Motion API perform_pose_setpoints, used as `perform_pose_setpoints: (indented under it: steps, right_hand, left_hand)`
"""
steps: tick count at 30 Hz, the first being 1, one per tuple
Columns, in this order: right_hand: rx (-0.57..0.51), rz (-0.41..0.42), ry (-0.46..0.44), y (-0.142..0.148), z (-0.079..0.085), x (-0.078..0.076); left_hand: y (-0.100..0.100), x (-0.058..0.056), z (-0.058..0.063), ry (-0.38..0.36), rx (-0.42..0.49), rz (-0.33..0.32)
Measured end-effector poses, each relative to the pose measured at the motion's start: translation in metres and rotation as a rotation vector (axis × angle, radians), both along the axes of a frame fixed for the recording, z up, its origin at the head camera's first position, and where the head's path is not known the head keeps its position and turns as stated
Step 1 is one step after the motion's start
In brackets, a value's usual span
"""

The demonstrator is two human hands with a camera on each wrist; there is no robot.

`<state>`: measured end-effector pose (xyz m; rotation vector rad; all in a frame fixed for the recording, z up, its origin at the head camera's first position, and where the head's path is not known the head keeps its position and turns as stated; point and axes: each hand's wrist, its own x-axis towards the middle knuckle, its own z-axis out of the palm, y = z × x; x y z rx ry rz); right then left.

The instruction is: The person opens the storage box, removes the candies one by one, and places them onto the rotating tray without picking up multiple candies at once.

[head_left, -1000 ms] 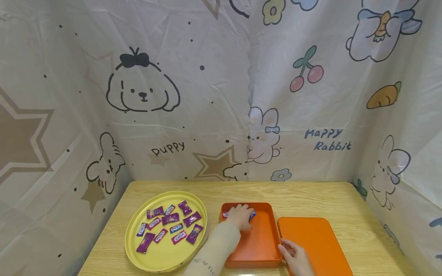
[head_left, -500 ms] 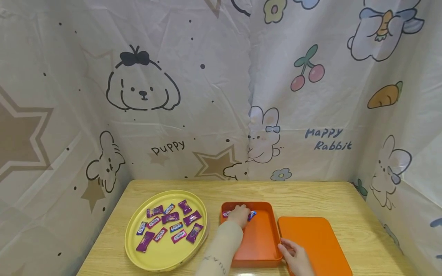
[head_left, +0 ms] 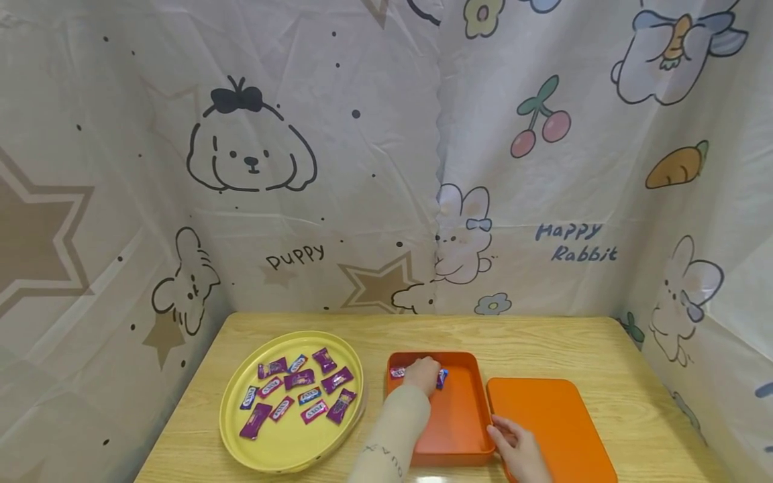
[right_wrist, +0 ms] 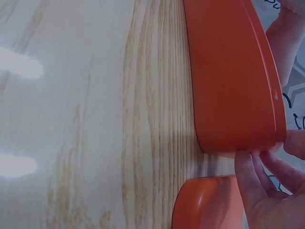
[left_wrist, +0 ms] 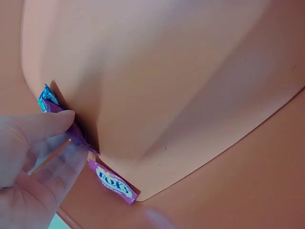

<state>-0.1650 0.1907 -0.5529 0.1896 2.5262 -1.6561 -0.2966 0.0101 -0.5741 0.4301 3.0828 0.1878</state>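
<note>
My left hand [head_left: 425, 373] is inside the orange box [head_left: 449, 426], at its far wall. In the left wrist view its thumb and fingers pinch a purple-wrapped candy [left_wrist: 76, 133]. A blue-wrapped candy [left_wrist: 46, 98] shows just past the thumb, partly hidden by the purple one. On the other side lies a pink Fox's candy [left_wrist: 113, 182], close to the box's corner. My right hand [head_left: 516, 448] grips the right wall of the box near its front corner, thumb at the rim and fingers against the outside, as the right wrist view shows.
To the left stands a round yellow tray [head_left: 284, 453] with several purple, pink and blue wrapped candies spread over it. An orange lid [head_left: 549, 422] lies right of the box. A printed cloth [head_left: 362, 161] hangs behind and beside the wooden table [head_left: 501, 342].
My left hand has lowered into the box, its spread fingers closing at the far wall and drawing together on the candy. The right hand keeps its place on the box.
</note>
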Motion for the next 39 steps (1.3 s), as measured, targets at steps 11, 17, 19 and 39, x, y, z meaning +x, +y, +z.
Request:
perform_pose_setpoints:
  steps: [11, 17, 19, 39]
  right_hand:
    - [0.008, 0.008, -0.002, 0.000, -0.001, -0.002]
    - [0.007, 0.010, -0.004, 0.000, -0.001, -0.002]
    - [0.006, 0.008, -0.003, 0.000, -0.001, -0.002]
    - [0.011, 0.004, -0.008, 0.000, 0.000, -0.001]
  left_hand:
    - [-0.002, 0.022, 0.041, -0.053, 0.004, 0.015]
    - [-0.003, 0.020, 0.040, -0.060, 0.028, 0.014]
    - [-0.002, 0.021, 0.041, -0.060, 0.029, 0.010]
    - [-0.013, 0.036, 0.083, -0.009, 0.049, -0.215]
